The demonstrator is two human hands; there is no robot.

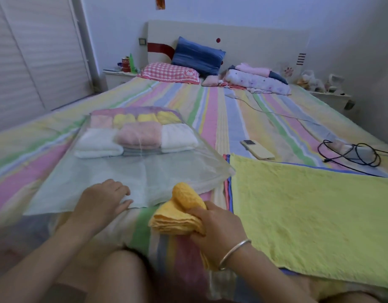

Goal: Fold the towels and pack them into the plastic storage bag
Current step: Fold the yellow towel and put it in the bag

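The right hand grips a folded towel just right of the bag, whose near edge the left hand pinches; the bag stretches far from both hands.

Folded towels lie in the storage bag. Right of it I have a spread towel and a phone.
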